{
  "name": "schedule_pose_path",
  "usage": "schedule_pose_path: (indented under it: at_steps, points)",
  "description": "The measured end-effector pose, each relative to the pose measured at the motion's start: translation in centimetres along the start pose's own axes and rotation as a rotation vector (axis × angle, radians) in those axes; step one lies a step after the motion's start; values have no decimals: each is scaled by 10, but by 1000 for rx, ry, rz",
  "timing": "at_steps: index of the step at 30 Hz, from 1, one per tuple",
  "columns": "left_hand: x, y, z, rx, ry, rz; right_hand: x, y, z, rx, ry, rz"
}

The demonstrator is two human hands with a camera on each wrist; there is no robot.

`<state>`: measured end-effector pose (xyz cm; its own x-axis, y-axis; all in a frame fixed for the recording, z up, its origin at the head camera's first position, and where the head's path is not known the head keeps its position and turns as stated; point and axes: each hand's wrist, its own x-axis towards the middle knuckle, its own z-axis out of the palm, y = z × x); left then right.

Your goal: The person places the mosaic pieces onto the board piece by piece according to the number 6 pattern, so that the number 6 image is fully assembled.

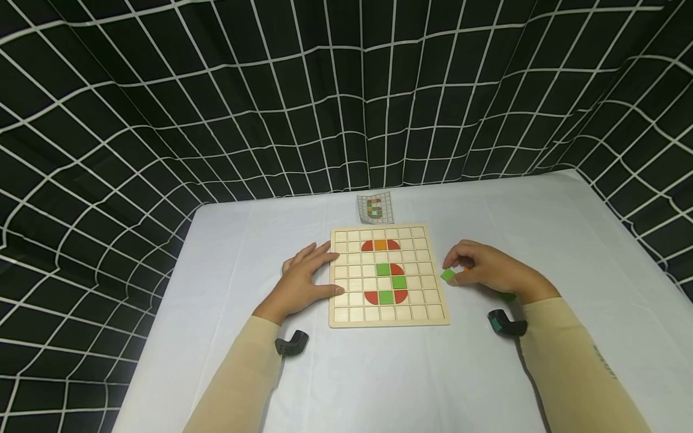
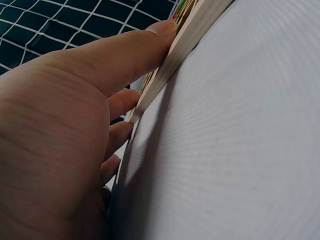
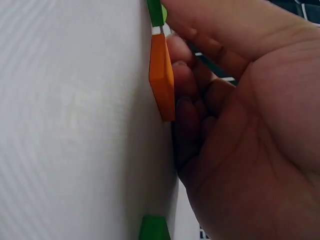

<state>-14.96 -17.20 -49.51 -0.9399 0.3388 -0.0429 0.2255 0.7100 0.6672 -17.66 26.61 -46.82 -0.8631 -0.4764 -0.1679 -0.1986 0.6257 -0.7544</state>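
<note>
A wooden grid board (image 1: 352, 316) lies flat on the white table with red, green and orange tiles set in several of its squares. My left hand (image 1: 303, 284) rests at the board's left edge, fingers spread, with the thumb (image 2: 150, 42) on its rim. Just off the board's right side, my right hand (image 1: 484, 270) pinches a green square tile (image 1: 447, 275) between thumb and forefinger. An orange tile (image 3: 162, 75) lies under that hand, mostly hidden in the head view. Another green tile (image 3: 154, 229) is nearer the wrist.
Behind the board lies a small printed card (image 1: 375, 208) showing a coloured grid pattern. A black curtain (image 1: 335, 90) with white grid lines surrounds the table (image 1: 379, 373) at the back and sides. Black devices sit at both wrists.
</note>
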Motion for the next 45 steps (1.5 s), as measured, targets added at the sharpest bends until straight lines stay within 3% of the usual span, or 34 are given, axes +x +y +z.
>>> schedule_pose_path:
  at_steps: [22, 33, 45]
  points:
    - [-1, 0, 0, -1, 1, 1, 5, -4, 6, -62, 57, 27]
    - [-1, 0, 0, 2, 2, 10, 6, -7, 8, -27, 102, 58]
    - [0, -2, 2, 10, 6, -3, 9, -5, 9, -96, 159, 68]
